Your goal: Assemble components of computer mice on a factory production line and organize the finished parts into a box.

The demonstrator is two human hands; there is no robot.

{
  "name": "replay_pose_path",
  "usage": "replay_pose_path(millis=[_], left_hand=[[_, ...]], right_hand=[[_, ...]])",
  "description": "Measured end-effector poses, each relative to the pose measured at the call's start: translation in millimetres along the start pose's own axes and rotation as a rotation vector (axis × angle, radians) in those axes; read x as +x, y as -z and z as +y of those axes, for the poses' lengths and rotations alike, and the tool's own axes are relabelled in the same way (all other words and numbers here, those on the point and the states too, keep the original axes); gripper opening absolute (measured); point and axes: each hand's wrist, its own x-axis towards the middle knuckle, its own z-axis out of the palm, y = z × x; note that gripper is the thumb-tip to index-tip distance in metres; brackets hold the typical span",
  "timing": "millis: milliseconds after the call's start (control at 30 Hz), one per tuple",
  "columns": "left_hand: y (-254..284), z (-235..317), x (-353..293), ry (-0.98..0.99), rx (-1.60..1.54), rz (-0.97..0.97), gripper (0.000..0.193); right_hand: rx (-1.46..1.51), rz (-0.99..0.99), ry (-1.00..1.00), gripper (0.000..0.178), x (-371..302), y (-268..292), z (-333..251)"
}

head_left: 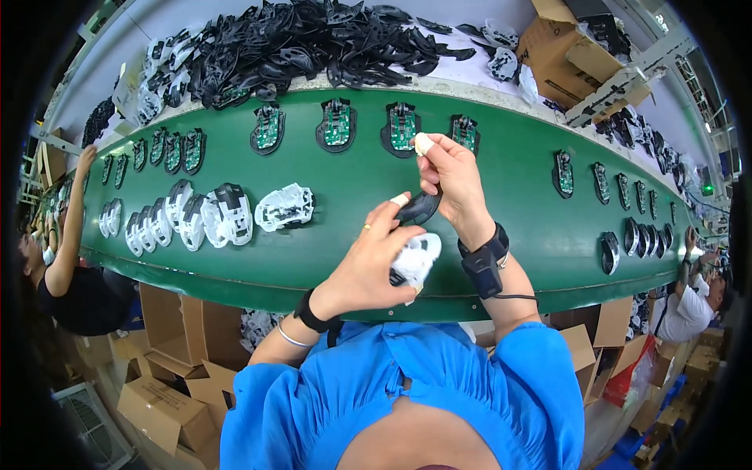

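Observation:
My left hand (368,262) is closed round a white computer mouse shell (417,258) near the belt's front edge. Its index finger, in a pale finger cot, reaches up to a black curved plastic piece (419,209). That piece runs under the curled lower fingers of my right hand (448,168), which seem to hold it. The thumb and forefinger of this hand are pressed together, a finger cot on the tip; I cannot make out anything between them. Just beyond my right hand lie mouse bases with green circuit boards (403,125).
A green conveyor belt (352,274) spans the view. White mouse shells (286,207) stand in a row at left. Black plastic pieces (313,43) are heaped on the far ledge beside a cardboard box (568,59). Co-workers (74,290) sit at both ends; open cartons (168,407) stand below.

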Motion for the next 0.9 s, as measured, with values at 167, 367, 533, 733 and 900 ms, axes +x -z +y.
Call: replay_pose_path(millis=[167, 367, 533, 733, 900], left_hand=[[-10, 20, -6, -0.001, 0.587, 0.079, 0.067], [2, 2, -4, -0.046, 0.553, 0.293, 0.071], [9, -4, -2, 0.147, -0.066, 0.366, 0.068], [8, -17, -10, 0.207, -0.22, 0.284, 0.069], [16, -20, -13, 0.353, -0.872, 0.512, 0.056]], right_hand=[[0.134, -0.096, -0.041, 0.011, 4, -2, -6], [0.282, -0.183, -0.03, 0.021, -19, -19, -15], [0.124, -0.278, 0.141, 0.033, -30, -3, 3], [-0.357, -0.15, 0.268, 0.018, -28, -4, 30], [-0.321, 0.112, 0.473, 0.019, -10, 1, 33]])
